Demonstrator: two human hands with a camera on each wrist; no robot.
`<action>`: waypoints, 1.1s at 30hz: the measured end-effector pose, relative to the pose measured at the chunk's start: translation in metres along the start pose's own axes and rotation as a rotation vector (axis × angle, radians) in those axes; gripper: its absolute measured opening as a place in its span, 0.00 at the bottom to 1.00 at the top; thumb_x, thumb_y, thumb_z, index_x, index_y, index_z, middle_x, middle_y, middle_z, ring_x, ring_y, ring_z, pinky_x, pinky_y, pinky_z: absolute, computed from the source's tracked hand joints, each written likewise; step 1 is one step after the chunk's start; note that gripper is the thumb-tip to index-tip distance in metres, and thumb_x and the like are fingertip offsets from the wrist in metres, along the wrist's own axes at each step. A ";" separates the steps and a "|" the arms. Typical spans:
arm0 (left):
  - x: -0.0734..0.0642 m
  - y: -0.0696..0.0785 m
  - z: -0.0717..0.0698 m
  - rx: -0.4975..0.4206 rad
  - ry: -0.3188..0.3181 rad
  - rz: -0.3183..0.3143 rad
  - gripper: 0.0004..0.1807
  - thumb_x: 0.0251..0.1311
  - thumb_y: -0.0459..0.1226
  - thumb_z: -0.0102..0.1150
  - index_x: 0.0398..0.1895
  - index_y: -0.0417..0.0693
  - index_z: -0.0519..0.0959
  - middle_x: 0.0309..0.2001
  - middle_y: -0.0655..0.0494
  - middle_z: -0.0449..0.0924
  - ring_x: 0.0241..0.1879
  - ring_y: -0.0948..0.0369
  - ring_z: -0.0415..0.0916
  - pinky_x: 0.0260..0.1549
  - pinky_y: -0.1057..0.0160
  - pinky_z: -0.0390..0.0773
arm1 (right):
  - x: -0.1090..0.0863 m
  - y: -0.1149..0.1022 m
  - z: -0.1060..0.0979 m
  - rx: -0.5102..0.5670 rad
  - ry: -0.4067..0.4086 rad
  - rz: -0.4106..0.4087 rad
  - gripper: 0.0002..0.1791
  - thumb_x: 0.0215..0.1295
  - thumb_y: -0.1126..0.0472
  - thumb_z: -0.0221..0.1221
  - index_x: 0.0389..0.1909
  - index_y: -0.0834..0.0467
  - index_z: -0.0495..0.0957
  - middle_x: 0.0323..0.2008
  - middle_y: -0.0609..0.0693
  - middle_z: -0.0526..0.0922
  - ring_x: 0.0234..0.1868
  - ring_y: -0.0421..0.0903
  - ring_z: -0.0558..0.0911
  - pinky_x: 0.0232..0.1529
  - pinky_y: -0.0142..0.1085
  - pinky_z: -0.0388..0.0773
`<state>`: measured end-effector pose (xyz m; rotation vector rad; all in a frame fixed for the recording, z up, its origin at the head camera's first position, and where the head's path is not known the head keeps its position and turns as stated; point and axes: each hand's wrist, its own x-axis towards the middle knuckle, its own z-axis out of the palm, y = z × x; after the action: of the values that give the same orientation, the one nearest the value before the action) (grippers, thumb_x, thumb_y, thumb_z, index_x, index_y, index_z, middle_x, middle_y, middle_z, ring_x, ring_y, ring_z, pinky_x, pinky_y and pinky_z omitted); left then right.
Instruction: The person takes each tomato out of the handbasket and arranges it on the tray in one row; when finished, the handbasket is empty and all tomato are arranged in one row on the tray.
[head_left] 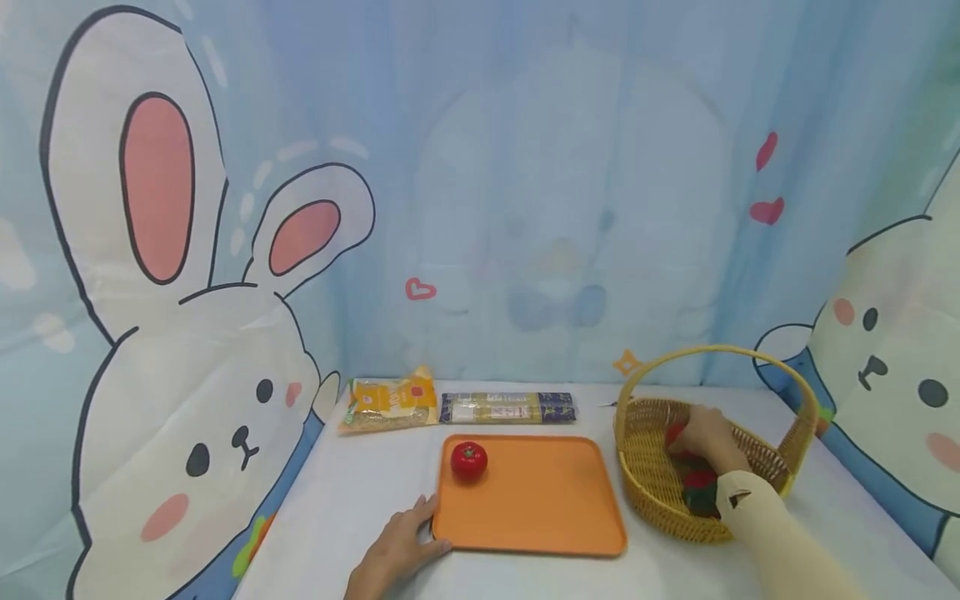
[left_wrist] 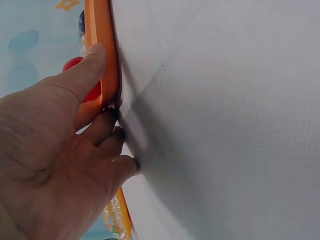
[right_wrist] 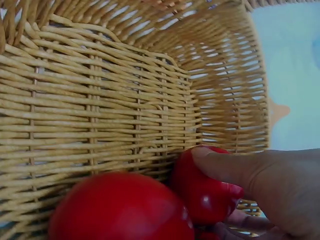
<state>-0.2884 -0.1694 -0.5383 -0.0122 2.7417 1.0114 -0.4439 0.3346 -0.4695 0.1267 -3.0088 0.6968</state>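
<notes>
At the near left corner of an orange tray (head_left: 532, 500), my left hand (head_left: 397, 546) holds the edge. In the left wrist view its thumb lies on the tray wall (left_wrist: 102, 30), with the other fingers around the corner. On the tray's far left sits a red tomato (head_left: 468, 462) with a green stem. My right hand (head_left: 705, 437) reaches into a wicker basket (head_left: 645, 467) and grips a glossy red round fruit or vegetable (right_wrist: 205, 195), partly hidden by the hand. Beside it lies a larger smooth red one (right_wrist: 120, 210). A dark green thing (head_left: 701, 502) is also in the basket.
Behind the tray lie a yellow-labelled clear bag (head_left: 393, 402) of grain-like food and a long dark blue and clear packet (head_left: 507, 408). The basket's tall handle (head_left: 716, 348) arches above the right hand. A cartoon curtain (head_left: 480, 208) hangs behind the white table (head_left: 360, 483).
</notes>
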 end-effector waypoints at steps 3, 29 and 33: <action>0.000 -0.001 -0.001 0.000 -0.001 0.007 0.44 0.62 0.48 0.78 0.79 0.44 0.72 0.79 0.35 0.66 0.77 0.34 0.64 0.72 0.29 0.67 | 0.001 -0.003 0.007 0.019 0.022 -0.016 0.19 0.48 0.68 0.76 0.32 0.76 0.78 0.29 0.67 0.82 0.30 0.60 0.81 0.31 0.53 0.85; 0.000 0.001 0.000 -0.019 -0.033 -0.007 0.43 0.63 0.47 0.78 0.79 0.43 0.72 0.78 0.32 0.66 0.77 0.31 0.63 0.71 0.25 0.66 | -0.039 -0.039 -0.030 0.263 -0.035 -0.048 0.47 0.61 0.55 0.78 0.71 0.74 0.66 0.62 0.78 0.76 0.61 0.73 0.79 0.55 0.62 0.86; 0.000 0.001 -0.001 -0.017 -0.034 0.018 0.43 0.63 0.46 0.78 0.79 0.42 0.72 0.78 0.31 0.66 0.77 0.31 0.63 0.72 0.26 0.66 | -0.054 -0.047 -0.039 0.312 -0.044 -0.109 0.46 0.61 0.59 0.78 0.74 0.72 0.67 0.63 0.76 0.77 0.60 0.71 0.80 0.52 0.57 0.89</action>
<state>-0.2884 -0.1694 -0.5375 0.0264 2.7072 1.0299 -0.3847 0.3136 -0.4176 0.3180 -2.8822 1.1590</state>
